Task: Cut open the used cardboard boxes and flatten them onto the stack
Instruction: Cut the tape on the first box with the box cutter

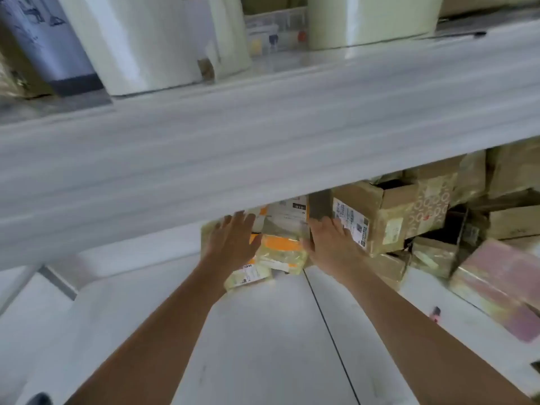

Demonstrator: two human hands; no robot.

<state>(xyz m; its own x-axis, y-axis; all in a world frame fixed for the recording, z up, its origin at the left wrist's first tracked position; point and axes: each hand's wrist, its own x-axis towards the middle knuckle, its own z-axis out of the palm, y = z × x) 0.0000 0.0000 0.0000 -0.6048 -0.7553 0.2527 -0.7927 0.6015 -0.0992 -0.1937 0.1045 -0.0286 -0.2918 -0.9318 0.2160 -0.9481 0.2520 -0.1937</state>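
Cardboard box, taped and labelled, sits on the floor under the bench edge, uncut and unflattened. Left hand lies flat on its left side and right hand on its right, fingers straight, neither grip closed. More boxes are piled beside it; no cutter or stack visible, so the task looks barely begun.

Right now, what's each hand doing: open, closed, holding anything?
Left hand: open, fingers straight, flat against the taped box.
Right hand: open, fingers straight, pressed on that box's other side, beside the labelled carton.
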